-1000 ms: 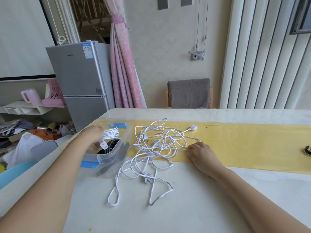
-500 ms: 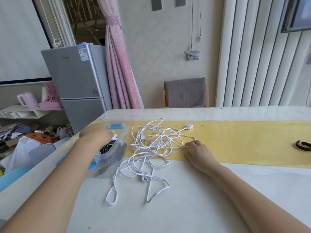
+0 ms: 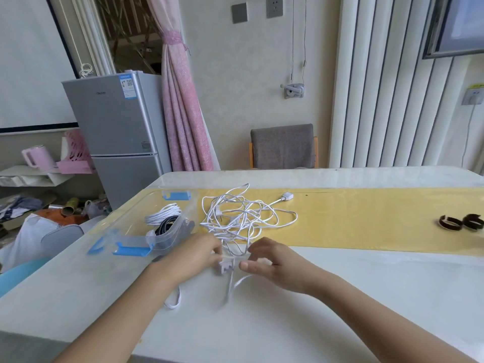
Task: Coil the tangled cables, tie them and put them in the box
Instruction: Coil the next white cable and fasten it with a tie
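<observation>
A tangled white cable [image 3: 243,216] lies on the table, partly on the yellow runner, with one flat connector [image 3: 287,197] at its far right. My left hand [image 3: 195,256] and my right hand [image 3: 272,260] meet at the tangle's near edge. Both pinch a strand of the cable just above its plug [image 3: 225,267], which hangs slightly blurred between them. The clear box [image 3: 125,233] with blue clips stands to the left. It holds a coiled white cable [image 3: 163,213] and a coiled black cable [image 3: 167,224].
Two dark strap ties [image 3: 461,222] lie on the yellow runner [image 3: 366,218] at the far right. A grey chair [image 3: 282,146] stands behind the table. The table's left edge drops off beside the box, with a fridge [image 3: 115,132] and clutter beyond.
My left hand has left the box and come right to the tangle's near edge. My right hand has drawn back toward me, and both now hold the cable by its plug.
</observation>
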A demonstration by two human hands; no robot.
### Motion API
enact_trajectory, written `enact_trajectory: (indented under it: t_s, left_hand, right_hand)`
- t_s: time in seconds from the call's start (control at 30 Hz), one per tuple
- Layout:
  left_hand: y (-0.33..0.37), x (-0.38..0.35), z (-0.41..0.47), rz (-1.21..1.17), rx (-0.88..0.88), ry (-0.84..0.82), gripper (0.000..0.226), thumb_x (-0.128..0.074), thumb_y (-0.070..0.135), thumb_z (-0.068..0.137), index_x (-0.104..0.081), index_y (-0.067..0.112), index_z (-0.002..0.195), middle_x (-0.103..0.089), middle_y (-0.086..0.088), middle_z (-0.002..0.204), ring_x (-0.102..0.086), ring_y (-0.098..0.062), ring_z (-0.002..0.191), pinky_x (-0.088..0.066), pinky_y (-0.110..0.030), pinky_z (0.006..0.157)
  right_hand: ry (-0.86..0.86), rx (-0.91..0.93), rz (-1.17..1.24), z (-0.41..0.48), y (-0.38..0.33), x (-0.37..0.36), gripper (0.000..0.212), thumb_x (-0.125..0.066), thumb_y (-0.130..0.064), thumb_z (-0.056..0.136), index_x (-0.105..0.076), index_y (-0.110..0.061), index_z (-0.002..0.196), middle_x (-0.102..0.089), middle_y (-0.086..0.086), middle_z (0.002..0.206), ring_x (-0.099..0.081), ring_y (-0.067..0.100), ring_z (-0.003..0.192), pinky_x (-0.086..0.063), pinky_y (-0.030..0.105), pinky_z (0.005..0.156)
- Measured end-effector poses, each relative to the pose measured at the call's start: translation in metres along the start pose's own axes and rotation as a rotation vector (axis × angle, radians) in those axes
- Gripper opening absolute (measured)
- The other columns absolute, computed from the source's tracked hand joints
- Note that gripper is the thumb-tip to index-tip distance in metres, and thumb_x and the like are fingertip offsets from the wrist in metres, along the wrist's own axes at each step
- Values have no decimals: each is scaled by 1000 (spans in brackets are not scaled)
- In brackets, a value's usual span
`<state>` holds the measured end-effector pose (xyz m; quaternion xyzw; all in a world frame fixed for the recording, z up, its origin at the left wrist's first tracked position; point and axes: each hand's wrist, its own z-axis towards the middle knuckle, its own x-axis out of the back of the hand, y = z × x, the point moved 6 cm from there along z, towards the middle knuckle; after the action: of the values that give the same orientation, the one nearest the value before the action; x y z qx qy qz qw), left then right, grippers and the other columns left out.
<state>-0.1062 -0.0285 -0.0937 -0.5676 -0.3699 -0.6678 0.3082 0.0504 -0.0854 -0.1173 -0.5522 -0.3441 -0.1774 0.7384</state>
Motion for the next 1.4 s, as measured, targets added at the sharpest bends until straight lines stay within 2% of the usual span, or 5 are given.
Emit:
enact_trajectory:
  t_s: [0.37,0.77,1.07,1.23,1.4]
  left_hand:
    - [66,57,18,-479,-209,371,15,-67,25,86,-61,16,75,-41,3,53,-35,-9,52,-28,-18,51]
    - [11,-14,77,-450,142,287,34,-63,14,88,-50,17,57,-46,2,52,-40,-16,52,-33,-24,53]
    - [137,104,85,-475,-261,575,19,-56,22,93,-74,23,98,-68,8,70,-57,-4,64,-40,-18,60]
    - [183,105,104,-448,-343,440,17,-61,30,87,-74,24,79,-60,-3,59,-47,-11,55,-38,-27,56]
    - [142,54,115,-522,-168,306,28,-58,27,90,-68,13,69,-44,13,40,-42,-1,43,-25,-16,44]
  right_hand:
    - [-39,-385,1067,-14,25,67,17,-50,-17,94,-60,-10,82,-25,-9,45,-24,4,37,-23,14,38]
    - [1170,-558,1028,-110,149,214,23,-53,-22,97,-63,-9,80,-39,-1,52,-32,11,42,-31,18,45]
    - [719,-531,-15,-78,101,213,56,-57,-38,93,-45,-7,138,-43,12,144,-40,25,132,-31,32,105]
    - [248,-74,762,-40,29,169,46,-48,-46,87,-63,-5,102,-61,8,69,-61,20,67,-51,26,78]
    - [468,-59,878,-43,62,187,32,-40,-29,101,-54,-13,77,-19,-9,53,-16,4,42,-17,15,38]
